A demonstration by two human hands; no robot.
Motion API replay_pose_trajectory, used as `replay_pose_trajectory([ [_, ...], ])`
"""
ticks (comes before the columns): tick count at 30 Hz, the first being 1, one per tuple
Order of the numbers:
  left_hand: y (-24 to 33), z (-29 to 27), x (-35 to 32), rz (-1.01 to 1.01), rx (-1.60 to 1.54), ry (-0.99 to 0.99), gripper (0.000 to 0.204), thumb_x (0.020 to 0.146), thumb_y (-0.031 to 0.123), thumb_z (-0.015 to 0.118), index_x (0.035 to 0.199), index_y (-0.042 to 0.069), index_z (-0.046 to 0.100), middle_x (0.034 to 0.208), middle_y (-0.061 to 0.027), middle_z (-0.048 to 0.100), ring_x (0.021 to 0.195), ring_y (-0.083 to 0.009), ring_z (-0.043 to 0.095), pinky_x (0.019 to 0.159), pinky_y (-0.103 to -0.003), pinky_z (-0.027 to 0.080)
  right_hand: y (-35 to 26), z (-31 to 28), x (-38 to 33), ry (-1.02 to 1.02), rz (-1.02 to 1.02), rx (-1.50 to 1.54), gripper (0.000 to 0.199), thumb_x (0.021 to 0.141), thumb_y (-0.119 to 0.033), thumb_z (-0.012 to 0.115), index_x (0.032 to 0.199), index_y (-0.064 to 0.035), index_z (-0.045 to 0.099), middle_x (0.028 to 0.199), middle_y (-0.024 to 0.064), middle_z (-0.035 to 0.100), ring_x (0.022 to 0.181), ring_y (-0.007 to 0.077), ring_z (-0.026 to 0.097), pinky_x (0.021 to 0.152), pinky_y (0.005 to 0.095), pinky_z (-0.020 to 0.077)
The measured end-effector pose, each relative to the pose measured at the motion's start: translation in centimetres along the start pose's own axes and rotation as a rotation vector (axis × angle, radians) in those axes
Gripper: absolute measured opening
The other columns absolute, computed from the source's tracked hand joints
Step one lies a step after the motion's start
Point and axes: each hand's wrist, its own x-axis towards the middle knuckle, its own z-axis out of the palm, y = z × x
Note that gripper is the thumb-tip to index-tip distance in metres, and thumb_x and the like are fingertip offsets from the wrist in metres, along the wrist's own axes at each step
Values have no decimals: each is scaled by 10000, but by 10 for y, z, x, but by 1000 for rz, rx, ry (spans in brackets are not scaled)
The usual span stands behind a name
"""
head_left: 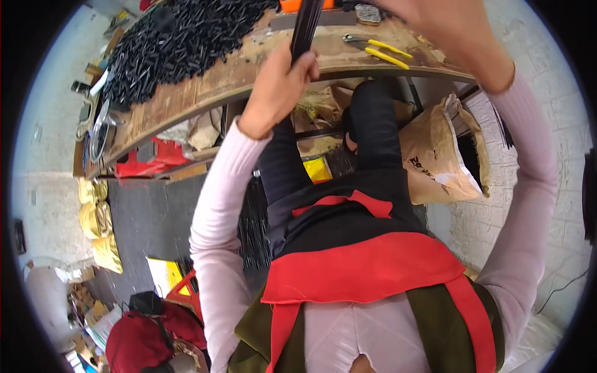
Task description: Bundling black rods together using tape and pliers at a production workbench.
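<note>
My left hand (281,90) is closed around a bundle of long, thin black strips (306,28), held upright over the table's near edge. The strips run out of the top of the picture. My right hand (444,28) is raised over the table's right side. It is smeared by motion and its fingers are cut off by the top edge, so I cannot see whether it holds anything. Between the hands, yellow-handled pliers (380,51) lie on the wooden table (249,65). A large heap of short black pieces (180,46) covers the table's left part.
Behind the pliers are a grey bar (336,20), an orange object (298,5) and a small metal-coloured block (367,14). A round mirror (98,138) stands at the table's left end. Below on the right is an open brown paper sack (435,155). Long black strips (252,224) lie beside my legs.
</note>
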Motion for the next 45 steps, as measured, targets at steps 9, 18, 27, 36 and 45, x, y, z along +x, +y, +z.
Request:
replay_pose_trajectory([
  [9, 71, 15, -7, 742, 667, 452, 353, 804, -34, 557, 1156, -31, 528, 1106, -241, 586, 1061, -387, 558, 925, -493, 419, 13, 82, -6, -260, 258, 671, 385, 991, -336, 515, 811, 3, 498, 588, 84, 509, 489, 236, 496, 476, 326, 420],
  [18, -93, 48, -15, -283, -7, -269, 369, 910, 155, 670, 1219, 6, 532, 848, -1, 612, 724, -92, 532, 666, -291, 474, -84, 147, -132, 133, 1312, 1442, 489, 1022, -478, 404, 766, -67, 467, 558, -31, 382, 437, 62, 325, 411, 216, 252],
  [27, -225, 105, -168, -489, -654, -168, 268, 908, 74, 591, 1151, 20, 493, 729, -37, 487, 673, -139, 498, 579, -320, 430, -197, 157, -233, 50, 1755, 1585, 354, 1048, -322, 407, 779, -100, 461, 537, -29, 368, 395, 66, 327, 366, 231, 272],
  [36, -113, 7, -100, -349, 257, -521, 402, 857, 181, 646, 1218, 12, 587, 1082, -241, 641, 1048, -386, 612, 891, -439, 483, -153, 152, -200, 0, 1613, 1630, 216, 982, -191, 544, 1099, -10, 527, 830, 84, 615, 669, 141, 592, 622, 269, 481],
  [45, -84, -80, 40, -352, 377, 89, 210, 961, 140, 574, 1079, 0, 676, 780, -45, 680, 673, -81, 628, 608, -254, 506, -126, 196, -192, 77, 1648, 1557, 94, 973, -113, 538, 1006, -25, 530, 745, -6, 496, 591, 56, 448, 539, 202, 357],
])
